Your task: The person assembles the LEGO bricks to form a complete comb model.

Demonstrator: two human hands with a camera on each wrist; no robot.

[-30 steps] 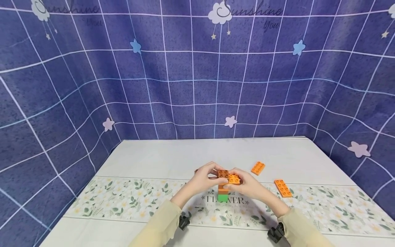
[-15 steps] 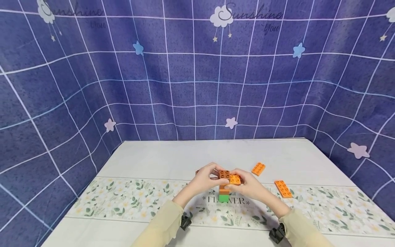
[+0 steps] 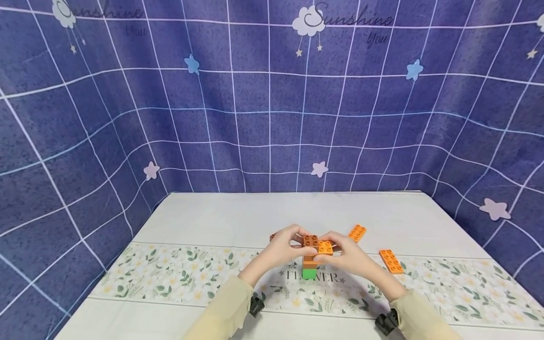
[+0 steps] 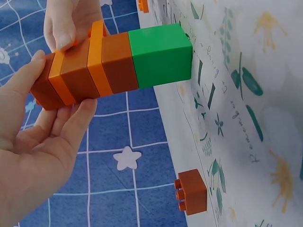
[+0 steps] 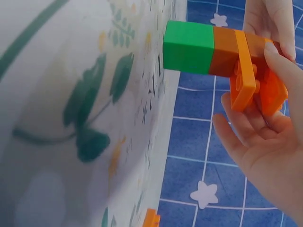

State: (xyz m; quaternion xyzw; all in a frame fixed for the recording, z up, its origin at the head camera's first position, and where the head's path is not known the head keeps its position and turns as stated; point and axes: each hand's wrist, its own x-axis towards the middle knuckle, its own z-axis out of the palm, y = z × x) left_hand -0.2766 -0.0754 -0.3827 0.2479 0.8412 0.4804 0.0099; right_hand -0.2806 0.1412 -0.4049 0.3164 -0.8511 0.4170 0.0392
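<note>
An upright tower of toy building bricks stands at the middle of the table, with a green brick (image 3: 309, 273) at its base. Brown bricks and thin orange ones alternate above it, up to a brown top brick (image 3: 310, 240). My left hand (image 3: 282, 246) grips the tower's upper part from the left, thumb in front. On the other side my right hand (image 3: 347, 255) pinches the upper thin orange brick (image 3: 325, 247), which juts out rightward. Below that, the right wrist view shows a lower orange brick (image 5: 244, 87) jutting out the same way, near the right fingers.
Two loose thin orange bricks, a farther one (image 3: 357, 233) and a nearer one (image 3: 391, 262), lie right of the tower. A brown brick (image 4: 191, 191) lies to its left, mostly hidden behind my left hand in the head view. A blue curtain (image 3: 272, 127) hangs behind the table.
My right hand and wrist have shifted slightly to the right. The left hand keeps its hold, and the tower stands as before.
</note>
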